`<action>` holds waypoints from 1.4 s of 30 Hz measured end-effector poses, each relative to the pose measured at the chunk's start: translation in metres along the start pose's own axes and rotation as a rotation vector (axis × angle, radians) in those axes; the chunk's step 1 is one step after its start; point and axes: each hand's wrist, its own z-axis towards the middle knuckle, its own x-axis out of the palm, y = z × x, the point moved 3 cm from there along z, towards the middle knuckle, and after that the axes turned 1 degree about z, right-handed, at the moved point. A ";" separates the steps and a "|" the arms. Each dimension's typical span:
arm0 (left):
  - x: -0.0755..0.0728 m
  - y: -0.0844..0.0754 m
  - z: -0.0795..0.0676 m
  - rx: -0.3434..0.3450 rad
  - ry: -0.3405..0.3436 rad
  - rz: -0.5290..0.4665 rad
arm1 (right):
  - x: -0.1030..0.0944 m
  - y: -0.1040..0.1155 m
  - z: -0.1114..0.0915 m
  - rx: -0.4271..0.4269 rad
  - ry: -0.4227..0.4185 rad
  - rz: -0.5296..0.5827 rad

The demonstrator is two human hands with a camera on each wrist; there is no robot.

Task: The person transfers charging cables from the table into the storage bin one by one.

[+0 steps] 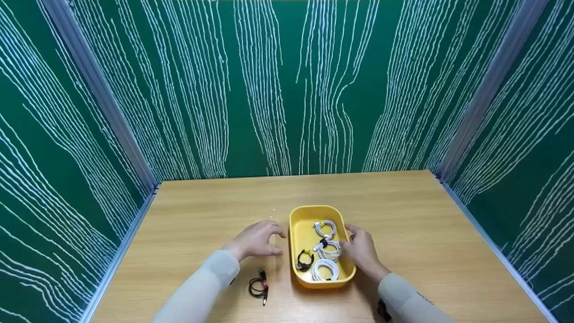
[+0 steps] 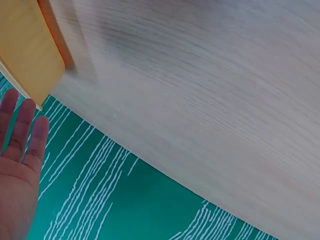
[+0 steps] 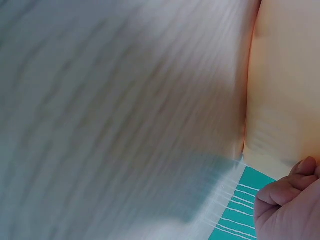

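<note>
A yellow plastic box (image 1: 305, 233) stands on the table between the hands. Inside lie several coiled cables: a white cable with a yellow tie (image 1: 319, 224), a white cable with a black tie (image 1: 323, 242), a plain white coil (image 1: 317, 272) and a short black cable (image 1: 303, 267). At the box's right wall, my right hand (image 1: 362, 252) pinches the rim, its fingers curled in the right wrist view. My left hand (image 1: 256, 240) hovers just left of the box, fingers extended and holding nothing. Nearer me, a black cable with a red tie (image 1: 265, 287) lies coiled on the table.
The wooden table (image 1: 202, 202) carries the box and the loose cable. Green walls with white wavy lines (image 1: 287, 89) enclose its back and sides, joined by metal corner posts (image 1: 107, 98).
</note>
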 end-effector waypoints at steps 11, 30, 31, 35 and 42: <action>0.003 0.009 -0.009 -0.034 0.001 -0.009 | 0.001 -0.002 0.001 -0.004 -0.002 0.008; 0.008 0.021 -0.026 -0.081 0.046 -0.053 | -0.001 0.000 0.000 0.020 0.003 -0.021; 0.008 0.022 -0.027 -0.086 0.049 -0.055 | -0.001 0.000 0.000 0.021 0.004 -0.021; 0.011 0.025 -0.029 -0.085 0.065 -0.055 | -0.001 0.001 0.000 0.012 0.008 -0.019; 0.016 0.030 -0.032 -0.082 0.134 -0.092 | 0.000 0.000 -0.001 0.005 0.007 -0.009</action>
